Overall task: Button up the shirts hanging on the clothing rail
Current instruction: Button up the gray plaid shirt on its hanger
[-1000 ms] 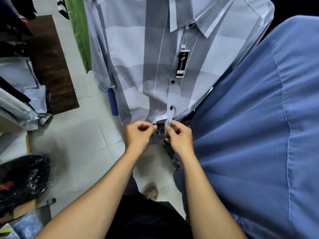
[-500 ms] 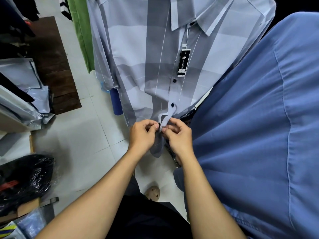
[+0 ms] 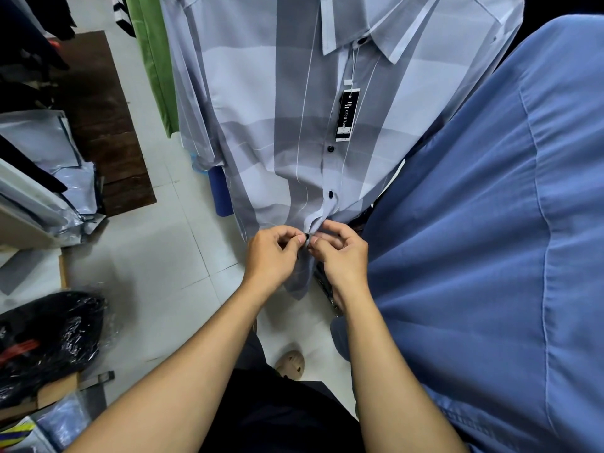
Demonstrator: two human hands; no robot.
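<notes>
I count two hands, the left hand [image 3: 273, 255] and the right hand [image 3: 343, 256]. I see two shirts in front: one grey checked shirt [image 3: 261, 109] and one blue shirt [image 3: 490, 223]. Four black buttons [image 3: 330, 194] show on the checked one, and one black tag [image 3: 347, 114].

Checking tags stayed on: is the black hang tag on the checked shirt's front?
Yes, the black hang tag hangs below the collar of the checked shirt.

Checked shirt [image 3: 248, 103] — grey and pale lilac blocks, thin white lines, black buttons [image 3: 330, 148]; neighbouring shirt [image 3: 490, 223] — plain blue; tag [image 3: 347, 114] black; floor [image 3: 157, 256] white tile.
</notes>
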